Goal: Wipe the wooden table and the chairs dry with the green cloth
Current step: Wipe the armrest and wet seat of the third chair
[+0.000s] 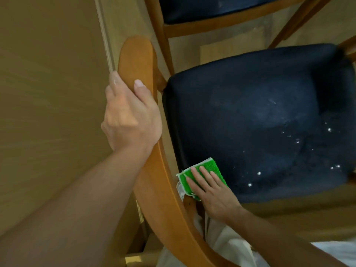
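Observation:
I look straight down on a wooden chair with a dark blue seat [260, 120] that carries small bright droplets towards its right side. My left hand [129, 114] grips the curved wooden top rail of the chair's back [136, 56], fingers wrapped round it. My right hand [212, 189] lies flat with straight fingers on the folded green cloth [204, 168], pressing it onto the near left corner of the seat. The wooden table is out of sight.
A second chair with a dark seat [212, 8] stands just beyond the first, its wooden legs [163, 45] close to the first chair's back. A beige wall [48, 93] with a thin moulding strip runs along the left. Light trousers show below.

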The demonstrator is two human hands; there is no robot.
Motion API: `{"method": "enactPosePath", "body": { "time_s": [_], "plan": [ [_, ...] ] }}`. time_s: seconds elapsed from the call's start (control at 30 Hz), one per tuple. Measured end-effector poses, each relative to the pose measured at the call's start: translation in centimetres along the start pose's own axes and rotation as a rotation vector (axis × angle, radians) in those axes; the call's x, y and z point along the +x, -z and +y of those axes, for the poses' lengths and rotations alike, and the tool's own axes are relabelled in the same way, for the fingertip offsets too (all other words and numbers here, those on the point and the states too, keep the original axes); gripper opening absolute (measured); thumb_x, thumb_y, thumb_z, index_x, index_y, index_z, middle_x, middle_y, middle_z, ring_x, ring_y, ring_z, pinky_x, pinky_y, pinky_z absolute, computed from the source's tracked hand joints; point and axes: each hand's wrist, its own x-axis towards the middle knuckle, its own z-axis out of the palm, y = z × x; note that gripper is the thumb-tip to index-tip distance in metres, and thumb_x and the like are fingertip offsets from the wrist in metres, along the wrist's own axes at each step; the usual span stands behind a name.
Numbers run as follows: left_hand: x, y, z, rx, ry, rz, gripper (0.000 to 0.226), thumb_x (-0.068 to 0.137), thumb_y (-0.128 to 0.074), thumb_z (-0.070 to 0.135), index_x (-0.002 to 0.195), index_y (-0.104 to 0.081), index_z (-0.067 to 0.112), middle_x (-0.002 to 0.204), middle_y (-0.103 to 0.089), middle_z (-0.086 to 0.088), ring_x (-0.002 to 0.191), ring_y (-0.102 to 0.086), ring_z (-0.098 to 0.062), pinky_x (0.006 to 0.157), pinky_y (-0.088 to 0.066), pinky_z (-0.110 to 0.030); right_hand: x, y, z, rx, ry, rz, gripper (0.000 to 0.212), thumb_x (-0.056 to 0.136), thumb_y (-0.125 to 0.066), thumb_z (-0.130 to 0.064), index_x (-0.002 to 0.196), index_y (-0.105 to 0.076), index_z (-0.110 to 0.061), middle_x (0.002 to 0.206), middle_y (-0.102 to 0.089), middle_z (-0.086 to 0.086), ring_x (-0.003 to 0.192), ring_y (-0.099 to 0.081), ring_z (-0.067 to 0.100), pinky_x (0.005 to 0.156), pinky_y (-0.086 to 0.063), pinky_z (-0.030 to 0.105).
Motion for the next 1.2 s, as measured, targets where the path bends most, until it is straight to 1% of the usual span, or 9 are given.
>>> {"method": "enactPosePath", "body": {
  "time_s": [0.17, 0.4, 0.53, 0.63, 0.73, 0.83, 1.0, 1.1, 1.2],
  "plan": [
    [0.1, -0.1, -0.2, 0.013, -0.011, 0.014, 0.056, 0.096, -0.026, 0.046, 0.14, -0.037, 0.015, 0.129, -0.054, -0.003, 0.113, -0.055, -0.024, 0.081, -0.036, -0.033, 2.3, 0.7, -0.5, 0.111, -0.099, 0.069, 0.076, 0.089, -0.053, -0.033, 0.154, -0.014, -0.027, 0.161, 0.0, 0.002, 0.147, 0.003, 0.027, 0.114, 0.002, 0.05],
    [0.4, -0.4, -0.6, -0.005, -0.014, 0.047, 0.052, 0.094, -0.026, 0.05, 0.13, -0.046, 0.017, 0.114, -0.059, 0.002, 0.1, -0.057, -0.019, 0.074, -0.035, -0.033, 0.9, 0.3, 2.5, 0.075, 0.001, 0.069, 0.069, 0.096, -0.039, -0.039, 0.154, -0.003, -0.028, 0.161, 0.001, 0.0, 0.147, 0.002, 0.026, 0.114, 0.003, 0.05],
    [0.6, -0.8, -1.2, -0.077, -0.009, 0.066, 0.053, 0.091, -0.027, 0.055, 0.128, -0.046, 0.023, 0.111, -0.054, 0.009, 0.1, -0.054, -0.013, 0.081, -0.04, -0.033, -0.3, 2.6, 11.6, 0.063, -0.395, 0.243, 0.062, 0.093, -0.052, -0.024, 0.15, -0.03, -0.013, 0.157, -0.025, 0.011, 0.143, -0.026, 0.033, 0.112, -0.024, 0.052],
    [0.6, -1.7, -1.6, -0.056, 0.018, 0.002, 0.062, 0.088, -0.021, 0.063, 0.142, -0.028, 0.034, 0.135, -0.046, 0.008, 0.122, -0.047, -0.016, 0.099, -0.04, -0.045, -0.8, 4.1, 17.1, 0.112, -0.732, 0.27, 0.06, 0.098, -0.033, -0.027, 0.152, -0.017, -0.009, 0.161, -0.01, 0.014, 0.146, -0.013, 0.033, 0.114, -0.021, 0.054],
    [-1.1, -1.5, -0.5, 0.041, -0.21, -0.085, 0.057, 0.093, -0.03, 0.049, 0.146, -0.023, 0.031, 0.15, -0.031, -0.003, 0.138, -0.03, -0.02, 0.111, -0.028, -0.049, 0.3, 3.4, 13.7, 0.187, -0.831, 0.331, 0.061, 0.098, -0.033, -0.028, 0.154, -0.013, -0.012, 0.161, -0.006, 0.015, 0.146, -0.009, 0.038, 0.114, -0.013, 0.056],
    [-4.2, -1.3, 2.4, 0.153, -0.564, -0.071, 0.056, 0.091, -0.049, 0.022, 0.144, -0.033, 0.014, 0.152, -0.026, -0.016, 0.142, -0.021, -0.03, 0.114, -0.011, -0.05, -0.5, 0.4, 6.1, 0.161, -0.544, 0.214, 0.063, 0.099, -0.028, -0.036, 0.154, -0.003, -0.019, 0.16, 0.005, 0.009, 0.146, 0.006, 0.034, 0.115, -0.003, 0.055],
    [-8.1, -5.6, 5.1, 0.257, -0.567, -0.532, 0.067, 0.096, -0.045, 0.024, 0.151, -0.01, 0.012, 0.158, -0.009, -0.013, 0.145, -0.006, -0.026, 0.117, -0.012, -0.045, -2.6, -0.1, 7.6, 0.102, -0.196, 0.108, 0.062, 0.1, -0.019, -0.042, 0.151, 0.011, -0.024, 0.158, 0.014, -0.001, 0.145, 0.014, 0.022, 0.118, -0.001, 0.045],
    [-8.3, -9.1, 3.8, 0.407, -0.499, -0.822, 0.076, 0.098, -0.044, 0.034, 0.151, 0.005, 0.012, 0.159, 0.005, -0.013, 0.145, 0.001, -0.026, 0.117, -0.01, -0.045, -2.8, 2.4, 15.1, 0.105, -0.431, 0.158, 0.065, 0.101, -0.032, -0.033, 0.153, 0.003, -0.016, 0.161, 0.006, 0.005, 0.148, 0.002, 0.025, 0.119, -0.012, 0.045],
    [-7.8, -11.7, 3.2, 0.618, -0.454, -0.926, 0.108, 0.085, -0.061, 0.05, 0.147, 0.019, 0.01, 0.157, 0.013, -0.017, 0.145, 0.005, -0.03, 0.115, -0.01, -0.05, -3.2, 5.4, 21.2, 0.194, -0.747, 0.164, 0.063, 0.102, -0.031, -0.028, 0.153, 0.0, -0.007, 0.161, 0.008, 0.012, 0.148, 0.002, 0.03, 0.119, -0.01, 0.047]
  ]
}}
